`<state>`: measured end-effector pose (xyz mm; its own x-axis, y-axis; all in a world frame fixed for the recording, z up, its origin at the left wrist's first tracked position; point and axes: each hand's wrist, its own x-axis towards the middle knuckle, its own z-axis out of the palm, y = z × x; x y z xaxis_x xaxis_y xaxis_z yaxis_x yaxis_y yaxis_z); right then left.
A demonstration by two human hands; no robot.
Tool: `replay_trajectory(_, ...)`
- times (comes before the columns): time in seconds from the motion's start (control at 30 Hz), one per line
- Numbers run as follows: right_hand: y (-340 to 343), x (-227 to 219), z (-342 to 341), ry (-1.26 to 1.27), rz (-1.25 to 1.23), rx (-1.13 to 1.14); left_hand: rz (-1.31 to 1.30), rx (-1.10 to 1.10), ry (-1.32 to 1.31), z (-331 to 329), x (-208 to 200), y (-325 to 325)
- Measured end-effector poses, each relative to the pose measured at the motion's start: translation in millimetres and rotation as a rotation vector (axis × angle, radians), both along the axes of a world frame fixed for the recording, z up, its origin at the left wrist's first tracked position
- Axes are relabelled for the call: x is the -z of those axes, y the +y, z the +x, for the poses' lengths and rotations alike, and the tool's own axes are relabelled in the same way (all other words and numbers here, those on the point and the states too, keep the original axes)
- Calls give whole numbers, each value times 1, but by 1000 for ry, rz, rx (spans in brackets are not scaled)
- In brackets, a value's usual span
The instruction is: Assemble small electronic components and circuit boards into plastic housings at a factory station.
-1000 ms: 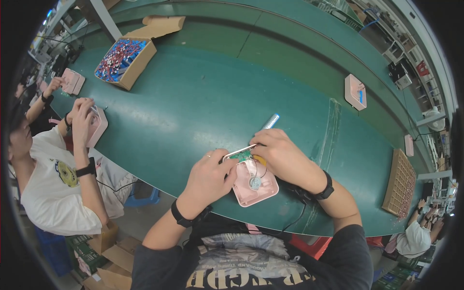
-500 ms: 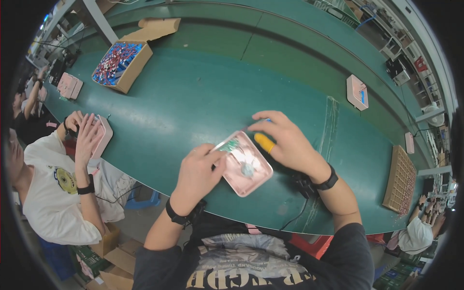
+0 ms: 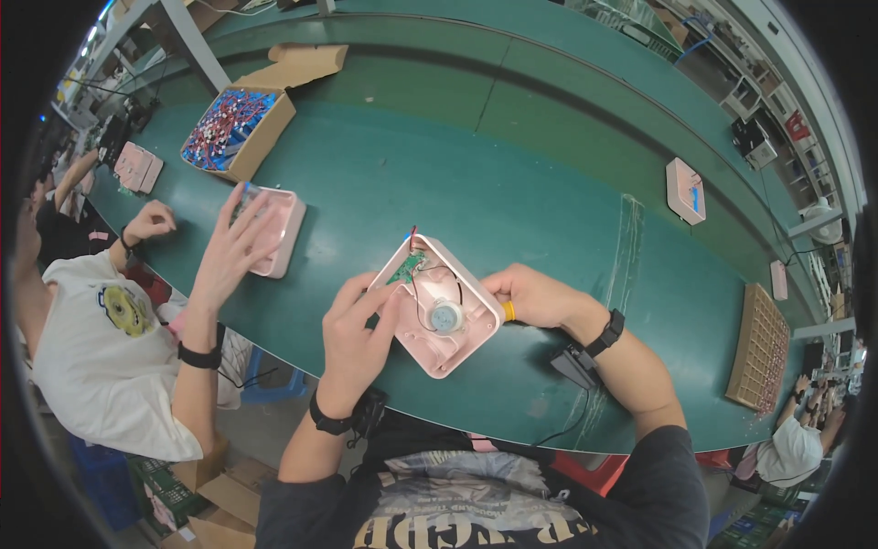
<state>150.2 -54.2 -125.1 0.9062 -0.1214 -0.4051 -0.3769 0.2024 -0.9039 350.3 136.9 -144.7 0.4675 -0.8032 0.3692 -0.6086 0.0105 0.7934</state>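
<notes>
A pale pink plastic housing [image 3: 430, 355] is tilted over the green table in front of me. Inside it I see a green circuit board [image 3: 408, 269], a round grey disc like a small speaker [image 3: 446, 317] and thin dark wires. A red wire [image 3: 413, 240] with a bit of blue pokes over its far corner. My left hand [image 3: 358, 331] is closed on the housing's left side, fingers reaching over the rim by the board. My right hand [image 3: 540, 297], with a yellow finger cot [image 3: 509, 311], grips the right edge; its fingertips are partly hidden.
On the left, a co-worker's hand [image 3: 233, 242] is at another pink housing [image 3: 288, 233]. Behind it stands a cardboard box [image 3: 265, 137] of blue parts with red wires. At right are a pink housing [image 3: 679, 192] and a divided cardboard tray [image 3: 757, 348]. A black device [image 3: 574, 366] hangs by my right wrist.
My right hand has come down from beyond the housing to grip its right edge. The housing has shifted slightly left and turned. The co-worker's housing has moved right, farther onto the table.
</notes>
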Motion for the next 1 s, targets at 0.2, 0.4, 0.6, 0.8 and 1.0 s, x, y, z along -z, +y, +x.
replay_trajectory(0.2, -1, 12, -2, -55, -194, 40, -31, -16, -6, -1, -2, 0)
replay_trajectory(0.4, -10, 12, -2, -242, -474, 138, -15, -53, -52, 0, 5, 3)
replay_trajectory(0.6, -2, -7, -5, -521, -983, 193, 15, -85, -312, -7, -1, -1)
replay_trajectory(0.8, 42, -8, 6, -292, -1331, 95, 51, -58, -383, -17, -7, -2)
replay_trajectory(1.0, 35, -7, 1, -300, -1472, -45, 60, -31, -382, -9, -5, 1)
